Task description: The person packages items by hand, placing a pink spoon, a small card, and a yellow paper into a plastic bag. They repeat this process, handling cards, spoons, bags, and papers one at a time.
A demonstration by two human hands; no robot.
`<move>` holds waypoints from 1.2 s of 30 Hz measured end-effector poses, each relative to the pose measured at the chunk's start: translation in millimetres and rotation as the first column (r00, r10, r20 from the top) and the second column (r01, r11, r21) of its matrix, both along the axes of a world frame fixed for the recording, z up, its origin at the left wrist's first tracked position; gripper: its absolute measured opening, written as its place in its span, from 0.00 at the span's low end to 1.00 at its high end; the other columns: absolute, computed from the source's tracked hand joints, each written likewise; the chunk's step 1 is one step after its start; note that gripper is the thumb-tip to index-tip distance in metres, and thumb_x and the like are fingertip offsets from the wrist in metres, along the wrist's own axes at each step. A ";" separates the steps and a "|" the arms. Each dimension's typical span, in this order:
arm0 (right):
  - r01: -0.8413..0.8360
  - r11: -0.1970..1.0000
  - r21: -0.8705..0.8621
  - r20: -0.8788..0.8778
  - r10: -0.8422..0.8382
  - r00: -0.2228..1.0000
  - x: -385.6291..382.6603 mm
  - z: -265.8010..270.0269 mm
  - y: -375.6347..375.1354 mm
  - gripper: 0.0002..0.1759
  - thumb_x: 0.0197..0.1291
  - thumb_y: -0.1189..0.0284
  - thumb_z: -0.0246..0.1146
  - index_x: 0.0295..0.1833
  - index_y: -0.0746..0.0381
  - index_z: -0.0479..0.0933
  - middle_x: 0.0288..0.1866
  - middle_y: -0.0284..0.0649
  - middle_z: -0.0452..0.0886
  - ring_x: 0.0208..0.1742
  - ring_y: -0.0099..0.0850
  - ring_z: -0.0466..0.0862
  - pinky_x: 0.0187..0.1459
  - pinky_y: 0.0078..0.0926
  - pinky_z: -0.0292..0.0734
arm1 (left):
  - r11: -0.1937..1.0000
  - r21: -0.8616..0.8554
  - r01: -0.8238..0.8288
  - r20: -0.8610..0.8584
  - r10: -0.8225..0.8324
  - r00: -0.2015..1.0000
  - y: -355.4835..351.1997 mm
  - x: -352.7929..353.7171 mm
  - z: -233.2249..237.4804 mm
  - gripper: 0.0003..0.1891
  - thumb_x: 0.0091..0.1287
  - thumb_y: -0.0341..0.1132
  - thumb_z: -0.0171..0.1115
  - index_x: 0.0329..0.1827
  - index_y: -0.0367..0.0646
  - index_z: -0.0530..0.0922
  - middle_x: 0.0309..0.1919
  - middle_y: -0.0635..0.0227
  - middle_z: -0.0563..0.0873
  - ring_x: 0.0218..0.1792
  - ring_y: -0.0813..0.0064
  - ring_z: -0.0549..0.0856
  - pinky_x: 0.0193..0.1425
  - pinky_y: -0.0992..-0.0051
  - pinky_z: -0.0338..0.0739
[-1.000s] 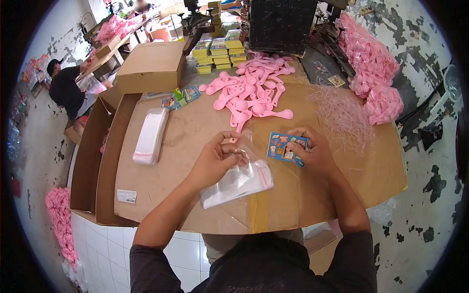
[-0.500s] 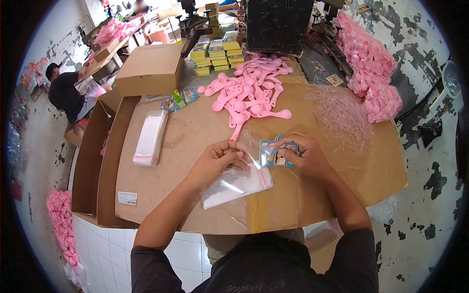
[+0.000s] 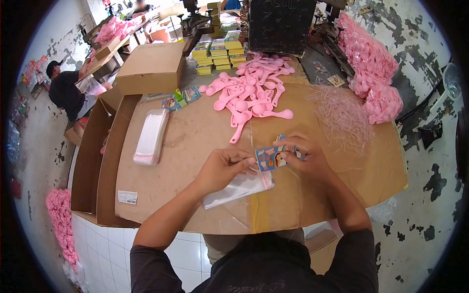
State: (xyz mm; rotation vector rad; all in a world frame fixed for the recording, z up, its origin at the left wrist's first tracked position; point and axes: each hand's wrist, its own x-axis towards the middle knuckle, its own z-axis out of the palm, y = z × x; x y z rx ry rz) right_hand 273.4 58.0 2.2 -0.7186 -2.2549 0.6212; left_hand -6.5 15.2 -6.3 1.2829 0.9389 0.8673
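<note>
Below the pile of glossy pink plastic spoons (image 3: pixel 249 90), small blue printed paper cards (image 3: pixel 265 158) had come right beside the left hand's (image 3: pixel 224 168) fingertips.

The right hand (image 3: pixel 309 158), thumb and fingers closed, gripped the cards, which had moved leftward over the last second; the work of both hands seemed to have met at one spot. The left hand's thumb and fingers were drawn nearly together; whether they pinched clear film could not be told. Further below the pile lay a slanted stack of clear plastic bags (image 3: pixel 239 190); a narrow clear-plastic bundle (image 3: pixel 151 136) lay to the pile's lower left.
</note>
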 end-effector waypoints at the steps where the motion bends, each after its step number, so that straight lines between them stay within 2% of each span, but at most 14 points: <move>1: -0.026 1.000 0.000 0.009 0.026 1.000 -1.3 0.0 -0.6 0.28 0.67 0.81 0.67 0.72 0.65 0.73 0.52 0.39 0.85 0.48 0.21 0.83 0.47 0.21 0.79 | 0.999 0.041 0.021 -0.020 -0.021 1.000 -2.1 1.4 -3.3 0.14 0.76 0.35 0.67 0.52 0.31 0.86 0.42 0.62 0.92 0.41 0.79 0.90 0.47 0.78 0.84; 3: -0.075 0.997 0.000 0.027 0.075 0.997 -7.9 -0.4 -4.7 0.27 0.66 0.78 0.70 0.70 0.63 0.76 0.49 0.38 0.86 0.44 0.20 0.83 0.43 0.22 0.78 | 0.991 0.116 0.067 -0.150 -0.049 0.987 -5.3 4.2 -1.7 0.13 0.77 0.35 0.66 0.53 0.31 0.85 0.42 0.63 0.92 0.41 0.80 0.89 0.46 0.78 0.83; 5: -0.058 0.909 -0.412 -0.199 -0.027 0.980 -21.6 -3.8 -19.9 0.23 0.65 0.77 0.71 0.66 0.62 0.80 0.46 0.38 0.86 0.44 0.22 0.84 0.42 0.23 0.78 | 0.977 0.172 0.122 -0.360 -0.053 0.931 -10.8 7.2 9.0 0.13 0.77 0.34 0.65 0.53 0.31 0.85 0.43 0.64 0.92 0.39 0.81 0.88 0.44 0.78 0.83; 6: -0.086 0.801 -0.592 -0.288 -0.111 0.951 -26.0 -4.0 -25.0 0.21 0.65 0.76 0.71 0.63 0.62 0.83 0.45 0.38 0.86 0.43 0.23 0.84 0.42 0.24 0.78 | 0.983 0.161 0.092 -0.328 -0.035 0.944 -10.6 8.2 8.1 0.12 0.77 0.34 0.65 0.53 0.32 0.85 0.42 0.65 0.92 0.39 0.82 0.88 0.43 0.79 0.83; 9: 0.098 0.825 -0.557 -0.280 -0.297 0.913 -29.1 6.1 -24.4 0.15 0.65 0.75 0.72 0.56 0.62 0.86 0.42 0.38 0.85 0.42 0.26 0.85 0.42 0.25 0.79 | 0.989 0.144 -0.015 -0.167 0.039 0.985 -8.2 10.1 0.1 0.11 0.78 0.34 0.64 0.53 0.34 0.84 0.39 0.66 0.92 0.36 0.84 0.86 0.41 0.79 0.81; 11: 0.053 0.922 -0.384 -0.201 -0.140 0.970 -25.1 3.8 -21.2 0.12 0.67 0.74 0.70 0.54 0.64 0.85 0.44 0.39 0.85 0.43 0.27 0.85 0.43 0.27 0.80 | 0.983 0.151 -0.109 0.033 0.105 0.994 -5.6 11.9 -6.7 0.10 0.78 0.33 0.64 0.51 0.34 0.84 0.36 0.68 0.91 0.33 0.86 0.85 0.38 0.79 0.80; 15: -0.223 0.975 -0.006 -0.150 0.219 0.964 -32.2 -2.3 -7.2 0.10 0.71 0.70 0.67 0.50 0.66 0.84 0.47 0.42 0.84 0.46 0.33 0.85 0.47 0.33 0.81 | 0.995 0.095 -0.035 -0.108 0.045 0.993 -7.1 6.6 -1.0 0.10 0.78 0.33 0.63 0.55 0.34 0.82 0.35 0.70 0.90 0.33 0.88 0.83 0.36 0.81 0.78; 18: 0.051 0.980 -0.193 0.001 -0.052 0.999 -22.7 4.7 22.9 0.12 0.69 0.70 0.65 0.51 0.67 0.82 0.49 0.46 0.82 0.51 0.42 0.84 0.52 0.39 0.79 | 0.986 0.154 -0.067 -0.113 0.085 0.990 -7.7 6.9 1.2 0.10 0.79 0.32 0.62 0.56 0.36 0.82 0.34 0.72 0.89 0.31 0.91 0.80 0.33 0.84 0.74; 21: 0.212 0.969 0.126 0.188 -0.234 0.954 -22.9 6.9 64.5 0.14 0.65 0.71 0.65 0.54 0.66 0.80 0.49 0.50 0.81 0.53 0.49 0.83 0.54 0.43 0.78 | 0.988 0.125 -0.095 -0.022 0.099 0.995 -4.9 6.2 -3.5 0.10 0.79 0.33 0.62 0.56 0.36 0.82 0.33 0.74 0.89 0.29 0.92 0.79 0.31 0.85 0.72; 24: 0.238 0.952 0.193 0.272 -0.285 0.919 -32.3 -3.1 87.2 0.18 0.61 0.73 0.65 0.56 0.66 0.77 0.48 0.51 0.80 0.55 0.53 0.81 0.56 0.45 0.77 | 0.995 0.067 -0.076 0.005 0.076 0.997 -3.3 3.9 0.1 0.11 0.79 0.33 0.63 0.56 0.37 0.82 0.32 0.74 0.89 0.28 0.92 0.79 0.30 0.85 0.72; 27: 0.200 0.917 0.345 0.312 -0.313 0.897 -33.9 -8.4 96.0 0.19 0.67 0.75 0.64 0.62 0.65 0.77 0.52 0.50 0.83 0.54 0.49 0.85 0.55 0.41 0.80 | 0.997 0.050 -0.060 0.020 0.059 0.998 -3.3 0.9 9.1 0.11 0.78 0.34 0.63 0.57 0.37 0.82 0.33 0.74 0.89 0.28 0.92 0.80 0.30 0.85 0.72; 31: 0.216 0.976 -0.012 -0.092 -0.216 0.972 -43.1 28.5 50.1 0.23 0.67 0.77 0.65 0.67 0.64 0.72 0.50 0.45 0.83 0.43 0.37 0.87 0.43 0.33 0.82 | 0.993 0.056 -0.100 0.129 0.093 0.987 -1.5 2.1 6.9 0.12 0.78 0.33 0.64 0.58 0.37 0.82 0.34 0.73 0.90 0.28 0.92 0.81 0.30 0.86 0.73; 33: 0.087 0.947 -0.309 -0.316 -0.188 0.930 -44.3 39.7 30.1 0.25 0.69 0.79 0.65 0.70 0.64 0.70 0.49 0.41 0.84 0.41 0.27 0.88 0.39 0.25 0.82 | 0.991 0.063 -0.122 0.151 0.111 0.982 -1.2 3.3 3.1 0.12 0.78 0.33 0.64 0.59 0.37 0.81 0.36 0.73 0.91 0.29 0.92 0.82 0.31 0.86 0.74; 36: -0.035 0.880 -0.474 -0.525 -0.251 0.813 -49.0 59.7 8.9 0.27 0.67 0.83 0.66 0.70 0.65 0.68 0.49 0.37 0.81 0.44 0.20 0.86 0.39 0.18 0.81 | 0.992 0.078 -0.095 0.093 0.087 0.992 -1.7 1.7 2.0 0.13 0.78 0.33 0.63 0.60 0.36 0.80 0.38 0.71 0.91 0.33 0.90 0.84 0.33 0.85 0.78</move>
